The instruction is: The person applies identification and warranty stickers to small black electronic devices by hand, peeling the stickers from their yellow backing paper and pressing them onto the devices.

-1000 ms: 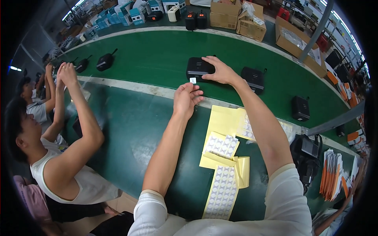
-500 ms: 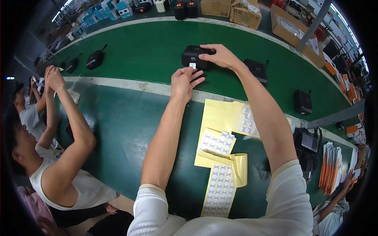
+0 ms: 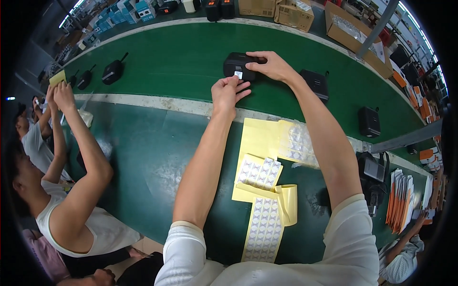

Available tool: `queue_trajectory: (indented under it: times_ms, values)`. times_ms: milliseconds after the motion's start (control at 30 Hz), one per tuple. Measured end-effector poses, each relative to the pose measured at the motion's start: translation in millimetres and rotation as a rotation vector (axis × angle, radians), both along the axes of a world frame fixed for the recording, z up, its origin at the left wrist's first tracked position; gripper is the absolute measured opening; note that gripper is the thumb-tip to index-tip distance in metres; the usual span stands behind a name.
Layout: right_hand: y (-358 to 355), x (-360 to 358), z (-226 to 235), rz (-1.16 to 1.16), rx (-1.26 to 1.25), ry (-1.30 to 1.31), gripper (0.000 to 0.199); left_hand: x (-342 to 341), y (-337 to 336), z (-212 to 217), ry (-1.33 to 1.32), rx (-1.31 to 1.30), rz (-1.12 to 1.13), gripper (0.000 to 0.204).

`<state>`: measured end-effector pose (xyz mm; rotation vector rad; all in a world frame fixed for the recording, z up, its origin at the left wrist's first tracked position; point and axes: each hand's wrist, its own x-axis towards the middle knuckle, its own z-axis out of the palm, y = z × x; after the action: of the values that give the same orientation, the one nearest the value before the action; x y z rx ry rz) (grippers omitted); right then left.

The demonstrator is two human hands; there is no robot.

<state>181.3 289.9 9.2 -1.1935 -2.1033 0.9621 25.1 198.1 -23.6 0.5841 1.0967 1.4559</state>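
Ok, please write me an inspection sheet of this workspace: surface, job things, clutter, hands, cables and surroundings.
Surface: green conveyor belt behind a darker green bench, with a pale strip between them.
Job's things: black box device on the belt, with a small white label on its near face.
Clutter: yellow label sheets and a clear bag of labels on the bench; more black devices along the belt.
Hands: left hand with its fingertips at the label; right hand steadies the device from the top.
Cables: nothing seen.
Surroundings: a co-worker at the left with raised arms; cardboard boxes beyond the belt.
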Motion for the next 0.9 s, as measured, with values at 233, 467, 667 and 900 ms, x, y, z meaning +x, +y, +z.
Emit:
queue_trajectory:
  times_ms: [233,467,667,900]
  values:
    - [-4.0,10.6,3.3,-0.01,0.023,-0.057,0.058,15.8,4.6,0.0,0.01,-0.058,0.089,0.018]
    - [-11.9,24.7,6.8,0.032,0.003,-0.067,0.061,11.3,-4.5,7.8,0.216,-0.179,-0.046,0.027]
    - [-31.2,33.8,-5.2,0.039,0.1,-0.144,0.069,-11.9,-37.7,24.1,0.461,-0.03,-0.079,0.022]
    - [-51.6,34.8,3.6,-0.085,0.257,-0.368,0.065,-17.3,-123.8,33.1,0.62,0.169,-0.233,0.019]
